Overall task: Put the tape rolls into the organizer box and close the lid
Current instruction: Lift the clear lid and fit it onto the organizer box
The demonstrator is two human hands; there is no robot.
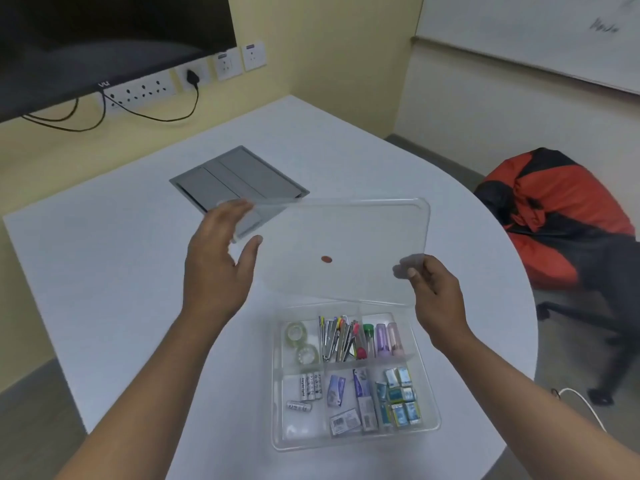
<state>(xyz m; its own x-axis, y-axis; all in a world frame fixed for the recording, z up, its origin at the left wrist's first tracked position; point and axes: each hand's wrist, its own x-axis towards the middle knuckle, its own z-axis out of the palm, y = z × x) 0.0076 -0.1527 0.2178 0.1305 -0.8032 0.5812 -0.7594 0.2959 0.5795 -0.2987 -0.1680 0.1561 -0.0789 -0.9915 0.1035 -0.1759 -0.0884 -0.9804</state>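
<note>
A clear organizer box (277, 403) stands on the white table near its front edge. Two clear tape rolls (300, 342) lie in its far-left compartment. The transparent lid (346, 237), with a small red dot on it, hovers tilted above the box's far side. My left hand (221, 258) grips the lid's left end, fingers over the top and thumb under. My right hand (429, 289) pinches the lid's near-right corner.
The box's other compartments hold batteries (310, 386), clips and pens, small tubes and packets. A grey cable hatch (239, 181) is set in the table (104, 254) behind the lid. A red and black beanbag (554, 209) and an office chair stand at the right.
</note>
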